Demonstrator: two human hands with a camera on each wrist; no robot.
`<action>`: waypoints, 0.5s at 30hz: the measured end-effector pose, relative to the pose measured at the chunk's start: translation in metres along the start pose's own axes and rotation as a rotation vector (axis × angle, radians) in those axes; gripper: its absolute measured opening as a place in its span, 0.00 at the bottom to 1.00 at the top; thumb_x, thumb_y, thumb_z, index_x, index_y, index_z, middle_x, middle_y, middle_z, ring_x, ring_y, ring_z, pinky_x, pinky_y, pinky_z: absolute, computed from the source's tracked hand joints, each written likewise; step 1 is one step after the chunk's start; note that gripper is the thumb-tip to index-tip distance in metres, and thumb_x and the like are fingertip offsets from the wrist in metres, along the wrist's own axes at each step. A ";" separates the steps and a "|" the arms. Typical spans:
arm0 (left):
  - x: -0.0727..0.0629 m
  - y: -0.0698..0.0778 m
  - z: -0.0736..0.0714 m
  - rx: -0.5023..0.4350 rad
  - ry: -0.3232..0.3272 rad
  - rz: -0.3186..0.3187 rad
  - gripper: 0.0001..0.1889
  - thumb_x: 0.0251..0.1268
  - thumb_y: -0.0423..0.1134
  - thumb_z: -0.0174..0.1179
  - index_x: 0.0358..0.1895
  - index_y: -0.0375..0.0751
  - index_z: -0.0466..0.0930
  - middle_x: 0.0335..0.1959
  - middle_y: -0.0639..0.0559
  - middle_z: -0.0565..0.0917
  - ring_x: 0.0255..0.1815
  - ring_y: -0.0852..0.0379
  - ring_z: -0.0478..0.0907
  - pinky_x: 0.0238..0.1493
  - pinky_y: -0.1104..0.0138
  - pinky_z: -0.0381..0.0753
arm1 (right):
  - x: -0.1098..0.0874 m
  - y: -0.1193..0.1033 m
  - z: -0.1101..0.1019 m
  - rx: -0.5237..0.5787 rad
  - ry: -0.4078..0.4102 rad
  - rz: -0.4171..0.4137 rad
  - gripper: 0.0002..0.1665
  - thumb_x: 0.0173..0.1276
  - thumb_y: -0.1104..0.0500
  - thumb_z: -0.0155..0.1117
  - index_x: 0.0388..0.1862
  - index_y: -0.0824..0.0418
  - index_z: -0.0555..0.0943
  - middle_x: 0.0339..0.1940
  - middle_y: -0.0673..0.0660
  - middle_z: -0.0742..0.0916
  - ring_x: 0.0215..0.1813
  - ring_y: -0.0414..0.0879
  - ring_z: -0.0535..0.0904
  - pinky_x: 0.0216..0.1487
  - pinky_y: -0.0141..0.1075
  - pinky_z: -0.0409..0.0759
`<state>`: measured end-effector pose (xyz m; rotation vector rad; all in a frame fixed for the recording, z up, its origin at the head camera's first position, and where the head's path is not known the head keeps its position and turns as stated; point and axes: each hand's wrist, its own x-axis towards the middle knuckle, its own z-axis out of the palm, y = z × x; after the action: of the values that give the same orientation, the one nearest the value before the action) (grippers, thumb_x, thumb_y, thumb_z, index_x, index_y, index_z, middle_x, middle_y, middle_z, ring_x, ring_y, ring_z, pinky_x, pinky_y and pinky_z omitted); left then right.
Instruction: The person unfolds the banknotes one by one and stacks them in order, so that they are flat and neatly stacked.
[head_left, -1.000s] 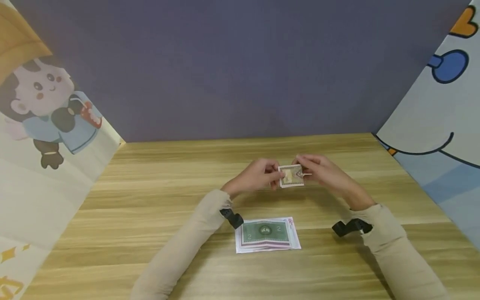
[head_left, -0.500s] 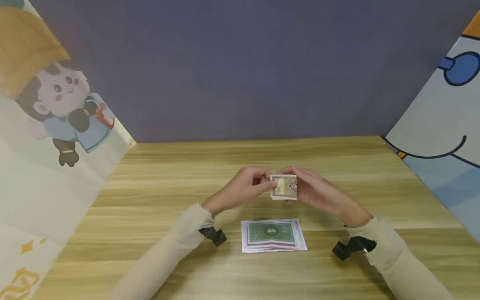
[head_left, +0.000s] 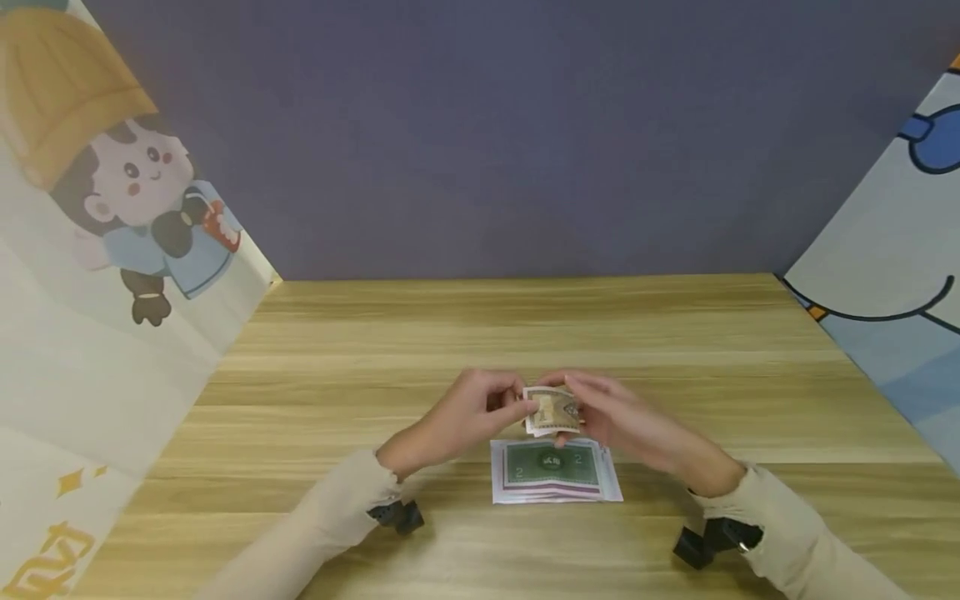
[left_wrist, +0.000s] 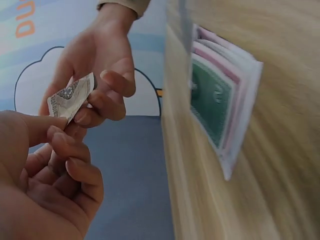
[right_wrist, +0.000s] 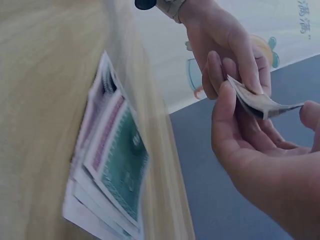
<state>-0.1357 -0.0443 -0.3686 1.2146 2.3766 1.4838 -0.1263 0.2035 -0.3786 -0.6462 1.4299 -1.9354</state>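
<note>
A small tan-and-brown banknote (head_left: 552, 412), folded and bent in a curve, is held up between both hands in the head view. My left hand (head_left: 465, 417) pinches its left end, the thumb lying on the printed face. Around the right end, my right hand (head_left: 633, 427) cups the note; in the right wrist view its fingers curl beneath the folded banknote (right_wrist: 257, 105) and the thumb meets the far edge. Just nearer than the hands lies a pile of banknotes, with a green note (head_left: 551, 465) marked 2 on top and pink and pale edges showing underneath.
The wood-grain table (head_left: 360, 333) runs back to a dark grey-blue panel (head_left: 525, 142). Cartoon-printed walls stand at the left (head_left: 135, 192) and right (head_left: 885, 242). A black wrist camera (head_left: 397, 517) is strapped at the left sleeve, another black camera (head_left: 712, 542) at the right.
Both hands have come nearer and lower with the folded banknote, now just beyond the pile. The note has gone from flat to curved, and the right fingers have spread round its right end.
</note>
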 end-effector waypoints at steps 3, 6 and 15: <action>-0.006 -0.001 0.003 0.032 0.035 0.002 0.07 0.69 0.36 0.63 0.32 0.41 0.80 0.18 0.57 0.75 0.17 0.67 0.66 0.18 0.73 0.69 | -0.001 0.004 0.005 -0.005 0.027 0.004 0.21 0.84 0.54 0.39 0.66 0.61 0.72 0.57 0.58 0.79 0.49 0.47 0.80 0.52 0.40 0.82; -0.011 -0.002 0.006 0.048 0.057 -0.005 0.06 0.67 0.37 0.65 0.31 0.41 0.80 0.19 0.58 0.76 0.17 0.67 0.67 0.17 0.73 0.71 | -0.004 0.007 0.009 -0.029 0.054 0.011 0.22 0.84 0.55 0.40 0.68 0.64 0.70 0.59 0.59 0.77 0.52 0.47 0.79 0.52 0.41 0.83; -0.029 0.003 0.009 0.013 0.025 -0.049 0.07 0.68 0.37 0.64 0.30 0.46 0.79 0.20 0.59 0.76 0.19 0.67 0.68 0.19 0.73 0.72 | -0.013 0.012 0.019 -0.194 0.128 0.044 0.26 0.83 0.53 0.43 0.70 0.68 0.66 0.62 0.63 0.75 0.55 0.51 0.78 0.53 0.43 0.82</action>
<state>-0.1096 -0.0564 -0.3802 1.1392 2.4177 1.4797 -0.1018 0.1981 -0.3845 -0.5810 1.7123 -1.8467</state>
